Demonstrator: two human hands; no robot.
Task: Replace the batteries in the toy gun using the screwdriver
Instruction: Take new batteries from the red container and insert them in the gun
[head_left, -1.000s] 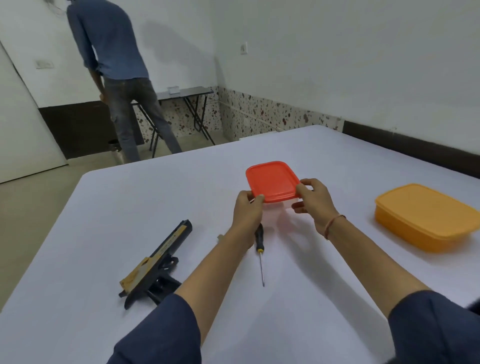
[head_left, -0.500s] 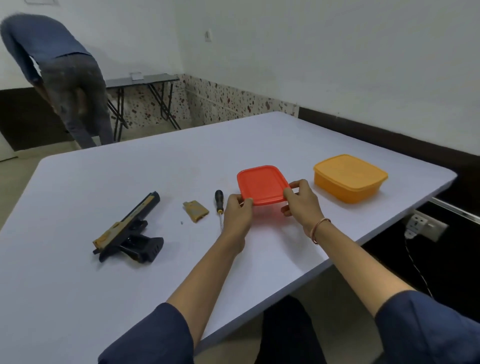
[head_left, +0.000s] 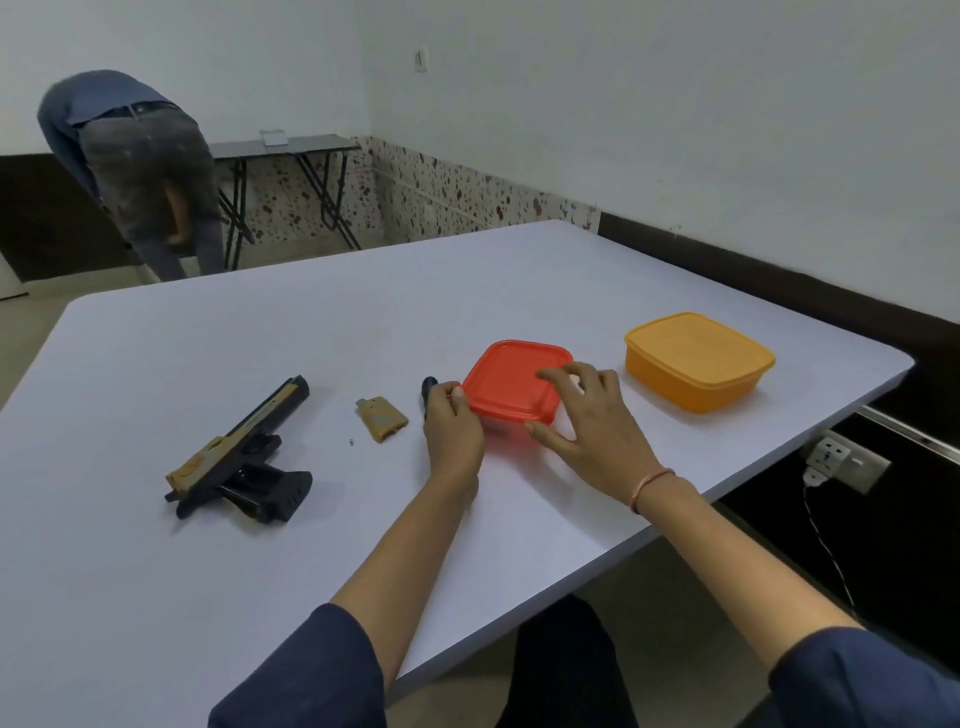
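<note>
A black and gold toy gun (head_left: 241, 452) lies on its side at the left of the white table (head_left: 260, 332). Its tan battery cover (head_left: 382, 418) and a tiny screw (head_left: 352, 442) lie loose to the right of it. Only the black handle end of the screwdriver (head_left: 427, 388) shows, behind my left hand (head_left: 453, 431). A red lidded box (head_left: 511, 384) stands in the middle. My left hand pinches its left edge. My right hand (head_left: 592, 426) holds its near right corner, thumb at the front edge and fingers curled over the lid.
An orange lidded box (head_left: 698, 361) stands at the right near the table's edge. A person (head_left: 135, 166) bends over by a black folding table (head_left: 280, 150) at the back. A wall socket with a plug (head_left: 831, 457) is low on the right.
The red box has come down from the air onto the table. My right hand has shifted from its side to over the lid. The view swung right; the person behind bent over.
</note>
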